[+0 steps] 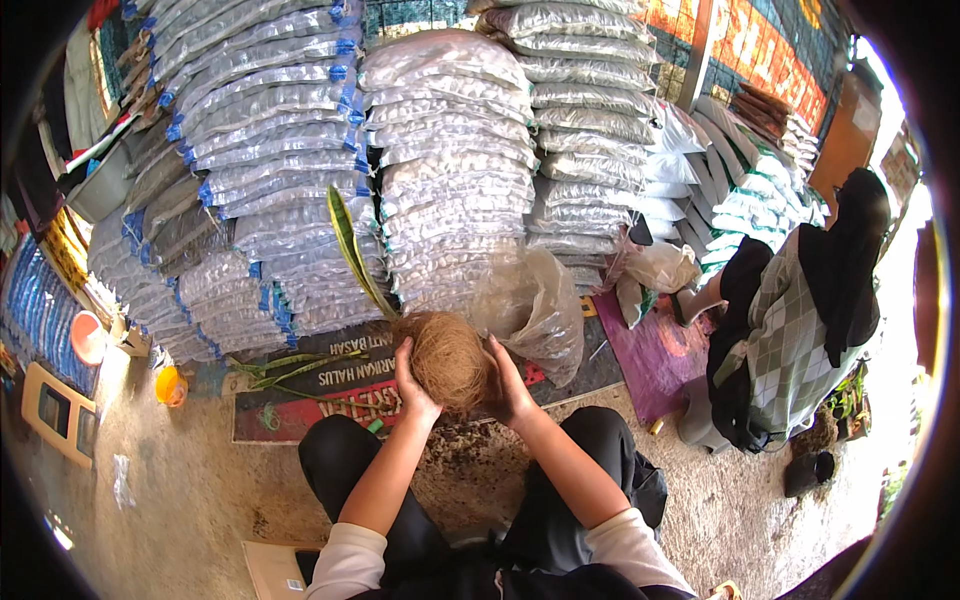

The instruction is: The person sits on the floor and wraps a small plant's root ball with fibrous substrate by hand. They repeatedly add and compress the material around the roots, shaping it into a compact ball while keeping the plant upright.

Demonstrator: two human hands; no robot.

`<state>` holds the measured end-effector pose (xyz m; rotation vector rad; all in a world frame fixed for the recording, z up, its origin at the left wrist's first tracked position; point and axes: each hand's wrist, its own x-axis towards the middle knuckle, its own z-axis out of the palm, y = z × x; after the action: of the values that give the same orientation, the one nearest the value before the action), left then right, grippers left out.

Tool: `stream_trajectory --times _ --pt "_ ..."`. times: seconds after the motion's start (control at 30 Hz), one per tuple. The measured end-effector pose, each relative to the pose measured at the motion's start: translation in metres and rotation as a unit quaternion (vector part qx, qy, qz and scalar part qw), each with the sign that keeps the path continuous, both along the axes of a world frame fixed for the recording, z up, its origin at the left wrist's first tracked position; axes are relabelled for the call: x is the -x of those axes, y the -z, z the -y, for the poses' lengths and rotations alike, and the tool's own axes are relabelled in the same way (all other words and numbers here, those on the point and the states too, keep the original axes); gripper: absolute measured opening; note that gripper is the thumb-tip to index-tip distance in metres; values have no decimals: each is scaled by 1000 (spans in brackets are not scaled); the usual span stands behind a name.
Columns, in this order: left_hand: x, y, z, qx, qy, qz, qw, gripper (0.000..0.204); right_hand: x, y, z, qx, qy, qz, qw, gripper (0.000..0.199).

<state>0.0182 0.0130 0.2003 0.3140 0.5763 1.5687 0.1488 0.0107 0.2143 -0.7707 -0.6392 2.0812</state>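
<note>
Between my two hands is a round ball of brown coconut fibre (449, 362), held over the dark printed mat. My left hand (416, 388) cups its left side, and my right hand (508, 385) curves against its right side. A long green snake plant leaf (350, 245) with yellow edges rises behind the ball to the upper left; whether its base sits in the ball is hidden. Just beyond my right hand stands a crumpled clear plastic bag (545, 320). More long green leaves (290, 372) lie on the mat to the left.
Tall stacks of filled clear bags (450, 150) line the back. At right another person (800, 320) crouches by a purple sheet (650, 365). A green string tangle (268, 417) lies on the mat (330, 390). Dark soil (470, 455) is scattered before me; a beige stool (60, 412) stands left.
</note>
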Motion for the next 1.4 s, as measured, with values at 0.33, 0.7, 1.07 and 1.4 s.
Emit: stream_trajectory --times 0.33,0.7,1.07,1.4 --pt "19 4 -7 -14 20 47 999 55 -6 0 14 -416 144 341 831 48" --pt "52 9 -1 -84 112 130 982 55 -47 -16 -8 -482 300 366 737 46" --pt "46 19 15 -97 142 142 975 58 7 -28 36 -729 17 537 425 87" --pt "34 9 13 -170 144 91 971 60 -17 -45 46 -744 41 448 494 98"
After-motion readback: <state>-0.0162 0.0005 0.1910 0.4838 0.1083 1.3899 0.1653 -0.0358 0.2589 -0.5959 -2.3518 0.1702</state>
